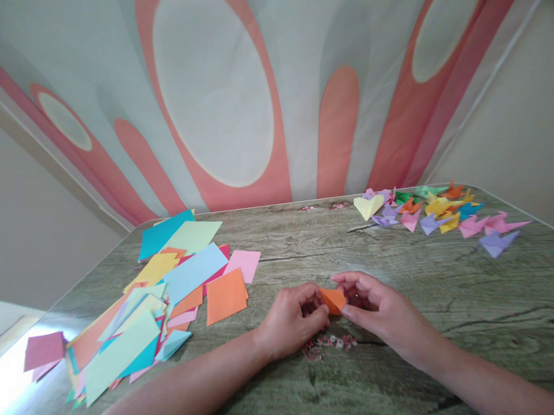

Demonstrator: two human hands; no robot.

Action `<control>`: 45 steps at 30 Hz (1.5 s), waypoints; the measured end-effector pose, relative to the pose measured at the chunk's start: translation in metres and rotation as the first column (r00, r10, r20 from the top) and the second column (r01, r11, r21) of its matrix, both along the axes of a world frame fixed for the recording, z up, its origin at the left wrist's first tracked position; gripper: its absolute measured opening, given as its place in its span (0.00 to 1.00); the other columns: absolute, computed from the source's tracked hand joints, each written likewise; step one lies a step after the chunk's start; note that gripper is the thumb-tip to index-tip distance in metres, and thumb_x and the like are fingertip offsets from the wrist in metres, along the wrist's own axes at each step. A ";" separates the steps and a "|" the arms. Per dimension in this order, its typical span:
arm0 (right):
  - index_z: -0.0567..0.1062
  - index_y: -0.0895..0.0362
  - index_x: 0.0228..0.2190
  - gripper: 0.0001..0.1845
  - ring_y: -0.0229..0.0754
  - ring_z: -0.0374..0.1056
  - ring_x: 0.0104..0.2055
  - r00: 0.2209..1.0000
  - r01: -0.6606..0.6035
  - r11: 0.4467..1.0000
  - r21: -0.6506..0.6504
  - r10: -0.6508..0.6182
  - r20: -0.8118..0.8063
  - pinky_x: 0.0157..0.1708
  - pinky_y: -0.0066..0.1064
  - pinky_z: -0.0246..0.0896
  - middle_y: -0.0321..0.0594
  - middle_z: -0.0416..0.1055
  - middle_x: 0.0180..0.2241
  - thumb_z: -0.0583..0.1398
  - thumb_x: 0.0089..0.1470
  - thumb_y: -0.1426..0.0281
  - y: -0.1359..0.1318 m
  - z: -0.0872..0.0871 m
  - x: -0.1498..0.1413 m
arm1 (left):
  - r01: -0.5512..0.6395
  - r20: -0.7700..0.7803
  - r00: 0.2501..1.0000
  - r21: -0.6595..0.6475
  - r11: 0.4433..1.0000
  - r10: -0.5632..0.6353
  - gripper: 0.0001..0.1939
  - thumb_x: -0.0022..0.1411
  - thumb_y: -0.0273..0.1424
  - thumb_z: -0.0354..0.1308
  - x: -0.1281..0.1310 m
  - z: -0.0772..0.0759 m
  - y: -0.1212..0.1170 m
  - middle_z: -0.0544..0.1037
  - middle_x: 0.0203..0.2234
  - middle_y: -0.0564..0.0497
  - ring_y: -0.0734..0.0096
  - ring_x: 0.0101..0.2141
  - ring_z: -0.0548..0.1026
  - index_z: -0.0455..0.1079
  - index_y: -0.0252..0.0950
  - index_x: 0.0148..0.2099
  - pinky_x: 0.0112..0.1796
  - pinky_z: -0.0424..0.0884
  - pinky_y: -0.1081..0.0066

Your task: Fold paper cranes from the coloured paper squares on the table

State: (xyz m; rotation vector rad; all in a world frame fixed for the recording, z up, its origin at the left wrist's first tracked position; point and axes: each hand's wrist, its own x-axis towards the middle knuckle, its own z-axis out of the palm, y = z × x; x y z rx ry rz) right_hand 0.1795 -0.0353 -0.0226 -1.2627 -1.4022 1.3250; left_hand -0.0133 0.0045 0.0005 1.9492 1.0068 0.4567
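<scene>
A small folded piece of orange paper [332, 301] is held between my two hands, just above the wood-patterned table [285, 244]. My left hand [295, 317] pinches its left edge, with thumb and fingers curled together. On the other side, my right hand [373, 308] grips the right edge between thumb and fingertips, its upper finger lifted off the paper. The fingers partly hide both ends of the paper. A printed flower pattern [333, 342] shows on the tabletop just in front of my left hand.
Loose coloured paper sheets [193, 274] lie in a spread pile on the left, with a loose orange square [227, 295] at its right side. Several folded paper cranes [471, 225] and a pale yellow paper heart [368, 206] stand at the back right. A patterned curtain [298, 111] hangs behind the table.
</scene>
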 end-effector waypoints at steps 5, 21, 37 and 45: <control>0.67 0.51 0.49 0.20 0.41 0.68 0.43 1.000 -0.010 1.000 0.007 0.010 -0.002 0.46 0.35 0.62 0.36 0.70 0.41 0.60 0.54 0.69 -0.002 0.006 -0.002 | 0.019 -0.034 0.999 0.065 0.998 -0.017 0.06 0.57 0.25 0.53 0.002 0.002 -0.002 0.67 0.20 0.58 0.80 0.22 0.62 0.63 0.34 0.27 0.25 0.56 0.77; 0.72 0.56 0.37 0.09 0.41 0.70 0.38 0.993 -0.075 0.997 -0.031 0.071 -0.092 0.39 0.32 0.64 0.37 0.74 0.35 0.62 0.54 0.65 0.001 0.003 -0.003 | 0.050 0.242 0.970 -0.275 0.960 0.019 0.23 0.54 0.25 0.62 0.004 -0.005 -0.003 0.74 0.32 0.53 0.74 0.31 0.70 0.61 0.36 0.52 0.33 0.63 0.73; 0.73 0.57 0.35 0.08 0.42 0.68 0.36 0.995 -0.067 0.998 -0.019 0.068 0.075 0.36 0.31 0.62 0.38 0.74 0.33 0.60 0.55 0.65 0.000 0.004 -0.004 | 0.030 0.453 0.877 -0.379 0.925 0.157 0.24 0.55 0.28 0.64 0.001 -0.013 0.000 0.67 0.33 0.53 0.76 0.34 0.68 0.63 0.35 0.53 0.37 0.64 0.73; 0.75 0.56 0.31 0.05 0.40 0.66 0.32 0.972 -0.044 0.997 0.069 0.027 0.233 0.31 0.29 0.59 0.35 0.71 0.29 0.60 0.53 0.68 -0.003 0.010 -0.007 | 0.020 0.405 0.896 -0.453 0.892 0.185 0.20 0.52 0.33 0.67 0.002 -0.015 0.002 0.70 0.30 0.53 0.75 0.30 0.68 0.68 0.32 0.46 0.34 0.63 0.74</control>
